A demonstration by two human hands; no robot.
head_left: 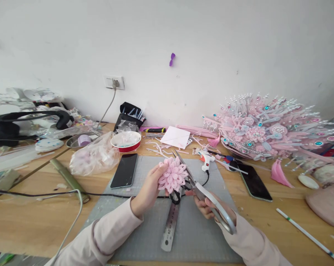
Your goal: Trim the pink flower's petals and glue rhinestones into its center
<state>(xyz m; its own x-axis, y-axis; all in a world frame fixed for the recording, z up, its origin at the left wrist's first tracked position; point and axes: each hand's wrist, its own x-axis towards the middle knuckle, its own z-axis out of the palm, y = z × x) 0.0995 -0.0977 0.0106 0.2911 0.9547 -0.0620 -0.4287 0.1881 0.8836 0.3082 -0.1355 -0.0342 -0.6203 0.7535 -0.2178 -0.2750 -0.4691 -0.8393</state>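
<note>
Between the fingers of my left hand (150, 186) is a pink layered flower (172, 175), its petals facing me. My right hand (207, 207) is closed around the grey handles of a pair of scissors (203, 191). The scissor blades point up and away, right beside the flower's right edge; I cannot tell whether they touch it. A black loop (175, 199) shows just below the flower. Under both hands a steel ruler (169, 231) lies on the grey cutting mat (139, 225), its far end hidden by the flower and hands.
A white glue gun (207, 161) and a phone (124, 170) lie toward the back of the mat. Another phone (254, 180) rests to the right, before a large pink beaded headdress (261, 129). A red-and-white bowl (126, 142) and a plastic bag (95, 155) stand left. A black cable (106, 194) crosses the mat.
</note>
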